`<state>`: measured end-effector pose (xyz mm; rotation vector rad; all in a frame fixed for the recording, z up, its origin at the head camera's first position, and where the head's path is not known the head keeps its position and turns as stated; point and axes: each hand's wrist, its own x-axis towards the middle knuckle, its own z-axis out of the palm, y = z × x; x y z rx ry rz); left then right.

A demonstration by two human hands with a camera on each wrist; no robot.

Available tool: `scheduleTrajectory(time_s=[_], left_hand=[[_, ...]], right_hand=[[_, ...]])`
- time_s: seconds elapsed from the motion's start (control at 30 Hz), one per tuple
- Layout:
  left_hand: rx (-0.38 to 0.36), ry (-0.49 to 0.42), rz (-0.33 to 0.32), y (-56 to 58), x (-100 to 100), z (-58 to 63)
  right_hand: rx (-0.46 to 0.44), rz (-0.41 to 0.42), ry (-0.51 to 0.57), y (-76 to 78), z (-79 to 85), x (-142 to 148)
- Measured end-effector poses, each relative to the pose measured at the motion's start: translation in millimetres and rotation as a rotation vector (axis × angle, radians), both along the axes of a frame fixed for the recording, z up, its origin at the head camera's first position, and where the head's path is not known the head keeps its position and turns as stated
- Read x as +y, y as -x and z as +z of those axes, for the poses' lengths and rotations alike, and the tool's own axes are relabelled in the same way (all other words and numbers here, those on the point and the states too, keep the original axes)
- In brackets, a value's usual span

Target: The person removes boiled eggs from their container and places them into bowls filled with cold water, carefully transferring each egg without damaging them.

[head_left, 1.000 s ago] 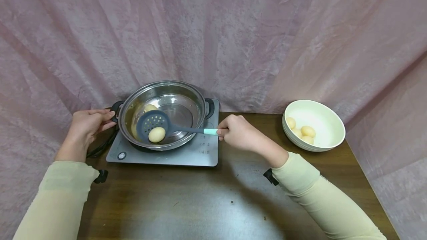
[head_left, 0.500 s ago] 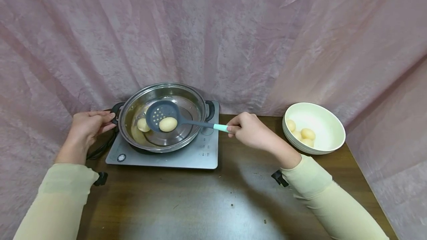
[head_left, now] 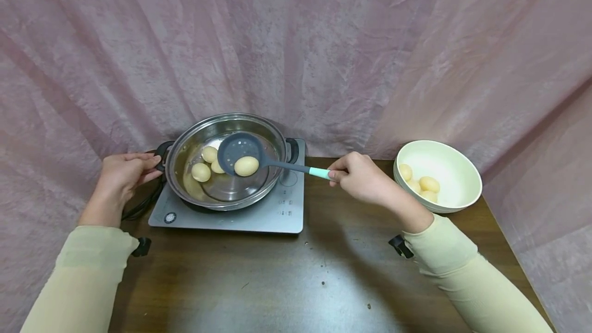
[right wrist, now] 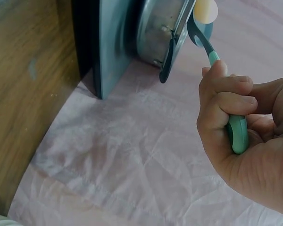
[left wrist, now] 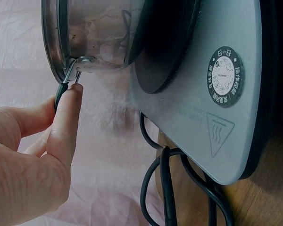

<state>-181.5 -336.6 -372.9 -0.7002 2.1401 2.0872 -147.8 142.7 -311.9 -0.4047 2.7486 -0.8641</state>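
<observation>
My right hand (head_left: pixel 363 176) grips the mint-and-grey handle of a slotted skimmer (head_left: pixel 238 149), fingers curled round it in the right wrist view. One pale yellow egg (head_left: pixel 246 166) lies in the skimmer's bowl, held above the steel pot (head_left: pixel 231 204). In the pot, left of the skimmer, sit more eggs (head_left: pixel 201 172), one partly hidden by it. With thumb and fingers my left hand (head_left: pixel 122 176) pinches the pot's black left handle (left wrist: pixel 60 94). A white bowl (head_left: pixel 455 179) at the right holds several eggs (head_left: pixel 429 184).
The pot stands on a flat grey induction cooktop (head_left: pixel 277 222) on a brown wooden table (head_left: pixel 259 281). Black cables (left wrist: pixel 167 188) run beside its left side. A pink curtain (head_left: pixel 324 55) hangs behind and along the right.
The skimmer has moved right and slightly back with the egg in it, drawn by my right hand. More eggs in the pot have come into view. My left hand stays on the handle.
</observation>
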Motion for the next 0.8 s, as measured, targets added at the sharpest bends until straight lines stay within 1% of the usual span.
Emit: scheduleTrajectory(time_s=[0.13, 0.27, 0.5, 0.7, 0.8], left_hand=[[0.0, 0.028, 0.003, 0.0, -1, -0.4], [0.001, 0.023, 0.009, 1.1, -1, -1.6], [-0.003, 0.021, 0.002, 3.8, 2, -3.8], [-0.002, 0.066, -0.003, 1.7, 2, -2.6], [0.006, 0.044, -0.002, 0.6, 0, -2.0]], right_hand=[[-0.003, -0.011, -0.006, -0.3, 1.6, 4], [-0.005, -0.021, -0.007, -1.8, 5.0, 13], [0.009, -0.047, 0.013, -8.3, 15.2, 41], [-0.012, -0.092, 0.031, -15.3, 23.3, 66], [-0.012, -0.106, 0.018, -19.3, 26.6, 78]])
